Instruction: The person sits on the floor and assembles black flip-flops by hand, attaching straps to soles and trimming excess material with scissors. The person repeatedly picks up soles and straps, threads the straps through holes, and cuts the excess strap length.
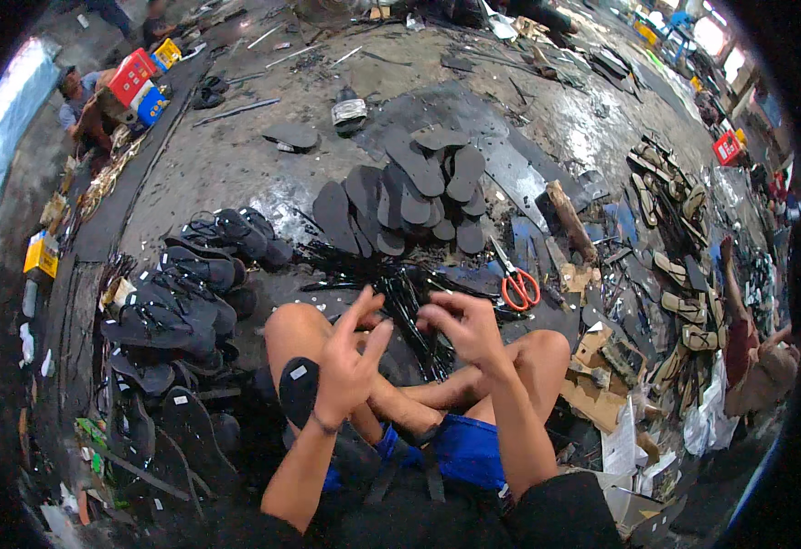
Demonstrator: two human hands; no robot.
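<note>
While the left hand (pixel 353 352) stands wide, seemingly empty, the right hand (pixel 469 325) curls loosely, its grip unclear; between and beyond them, glossy black straps (pixel 408 297) lie tangled, so lifting one by its end should limit snags; farther out, dark soles (pixel 409 188) are piled.

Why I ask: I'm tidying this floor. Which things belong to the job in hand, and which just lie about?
Likely the job's:
black strips by the left hand and right hand
piled dark soles
scissors

Seemingly just lying about:
torn cardboard
crumpled white plastic
grey rod
</note>
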